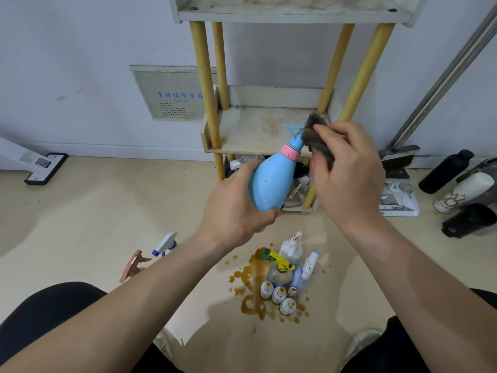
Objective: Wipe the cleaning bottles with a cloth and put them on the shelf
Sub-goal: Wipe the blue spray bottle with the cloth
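Observation:
My left hand (234,208) grips the base of a light blue spray bottle (271,179) with a pink collar, tilted up and to the right in front of the shelf (255,130). My right hand (349,168) holds a dark grey cloth (317,138) pressed against the bottle's spray head. On the floor below stand several more bottles: a yellow-triggered sprayer (279,267), white sprayers (291,246) and small round ones (279,294), all in a brown spill. Two more sprayers (164,244) lie to the left, partly hidden by my forearm.
The shelf has yellow posts (207,84) and dirty white boards, with clutter on its lowest level. Black and white bottles (462,189) lie at the right by the wall. A dustpan (398,195) leans beside the shelf. A mop head (45,168) sits far left.

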The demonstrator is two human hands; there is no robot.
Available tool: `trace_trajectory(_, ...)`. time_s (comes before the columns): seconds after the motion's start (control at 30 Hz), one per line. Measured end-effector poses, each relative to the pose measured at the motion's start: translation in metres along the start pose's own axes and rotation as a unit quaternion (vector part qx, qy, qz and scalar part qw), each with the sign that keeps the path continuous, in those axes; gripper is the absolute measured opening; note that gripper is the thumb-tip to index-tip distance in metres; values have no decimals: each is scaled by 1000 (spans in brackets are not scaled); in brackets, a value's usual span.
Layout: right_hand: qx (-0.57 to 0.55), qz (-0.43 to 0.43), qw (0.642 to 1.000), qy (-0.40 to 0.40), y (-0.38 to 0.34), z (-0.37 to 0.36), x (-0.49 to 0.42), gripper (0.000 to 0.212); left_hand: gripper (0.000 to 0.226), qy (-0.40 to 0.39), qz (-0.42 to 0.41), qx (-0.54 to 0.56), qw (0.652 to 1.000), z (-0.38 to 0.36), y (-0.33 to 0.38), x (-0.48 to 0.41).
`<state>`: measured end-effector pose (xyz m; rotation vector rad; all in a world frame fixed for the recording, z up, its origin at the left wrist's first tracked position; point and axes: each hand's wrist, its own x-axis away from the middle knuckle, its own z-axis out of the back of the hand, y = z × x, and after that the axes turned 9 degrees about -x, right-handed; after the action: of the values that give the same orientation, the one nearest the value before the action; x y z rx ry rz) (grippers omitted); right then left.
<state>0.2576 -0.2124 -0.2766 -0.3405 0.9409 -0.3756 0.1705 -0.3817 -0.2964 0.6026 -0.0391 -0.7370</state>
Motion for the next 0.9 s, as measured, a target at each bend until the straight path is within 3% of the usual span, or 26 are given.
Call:
trace_trajectory(0.17, -20, 80, 994, -66, -8, -7, 9, 32, 87, 6, -5, -22, 1000, -2, -4, 1)
trace_trajectory(0.33, -8, 22, 1000, -12, 1, 0, -2, 35, 86, 16, -13, -22, 1000, 2, -2, -2)
trace_trajectory(0.53, -17, 93, 992, -80, -11, -8, 13, 33, 88, 15, -3, -16, 1000, 1, -5, -2)
trace_trajectory(0.67, -40, 34, 998, -37, -9, -7, 11, 33, 86, 12, 5, 25, 1000, 0, 0, -1)
trace_trajectory(0.9, -68, 127, 980, -137, -30, -13, 30, 35, 75, 38, 50, 138, 988, 16, -11, -13)
